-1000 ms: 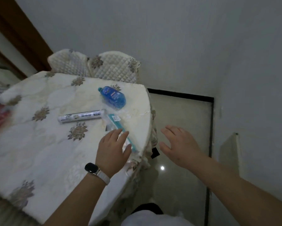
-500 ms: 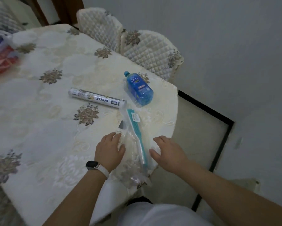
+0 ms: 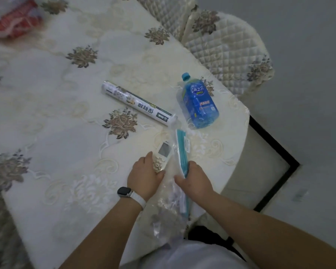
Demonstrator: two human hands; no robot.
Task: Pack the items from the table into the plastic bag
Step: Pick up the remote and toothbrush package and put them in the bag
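A clear plastic bag [image 3: 170, 212] with a teal zip strip [image 3: 182, 150] lies at the near table edge and hangs over it. My left hand [image 3: 143, 179] grips the lower end of a white remote control [image 3: 163, 151] right beside the bag's left side. Whether the remote is inside the plastic is unclear. My right hand [image 3: 195, 181] holds the bag at its teal strip, fingers curled on it. A white cling-film roll [image 3: 138, 103] and a blue bottle [image 3: 199, 102] lie flat farther back on the table.
The round table wears a cream embroidered cloth [image 3: 56, 133]; its edge curves close on the right. Two quilted chair backs [image 3: 225, 47] stand behind it. A red-and-white package [image 3: 13, 18] lies at the far left corner. Tiled floor [image 3: 260, 171] shows on the right.
The view tilted down toward the table. My left hand closed on the remote, which now shows beside the bag. My right hand came from the air onto the bag's teal strip.
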